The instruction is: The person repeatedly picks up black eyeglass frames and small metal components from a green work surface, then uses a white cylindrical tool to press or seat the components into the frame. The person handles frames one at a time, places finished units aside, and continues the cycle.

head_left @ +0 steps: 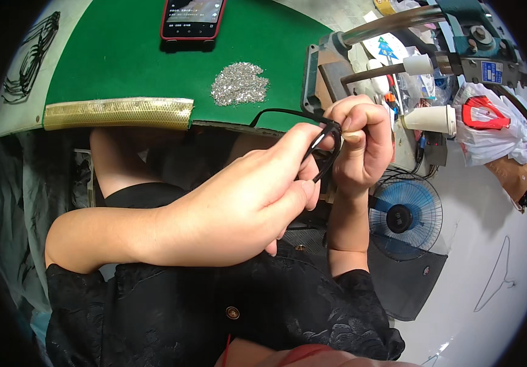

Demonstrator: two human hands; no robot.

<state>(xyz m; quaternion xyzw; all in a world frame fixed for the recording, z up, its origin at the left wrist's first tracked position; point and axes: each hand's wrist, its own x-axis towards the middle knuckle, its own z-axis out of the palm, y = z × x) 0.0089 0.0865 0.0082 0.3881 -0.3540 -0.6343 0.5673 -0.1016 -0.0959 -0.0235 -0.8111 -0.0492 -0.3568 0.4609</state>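
Note:
My left hand (257, 183) reaches across from the left, its fingers closed around a black eyeglasses frame (337, 147). One thin temple arm (282, 111) of the frame sticks out leftward over the table's edge, its curved tip pointing down. Against the frame's upper corner, my right hand (364, 140) is closed in a pinch, thumb and fingertips together. Whether a tiny part sits between those fingertips is too small to tell. Beyond the hands, a heap of small silvery metal bits (240, 84) lies on the green table mat (122, 55).
A gold patterned strip (119, 114) covers the table's front edge. A red-cased phone (192, 21) stands at the back. Several black frames (34, 55) lie far left. At right are a metal press (327, 70), a white cup (431, 120), plastic bags (489, 125) and a blue fan (405, 217).

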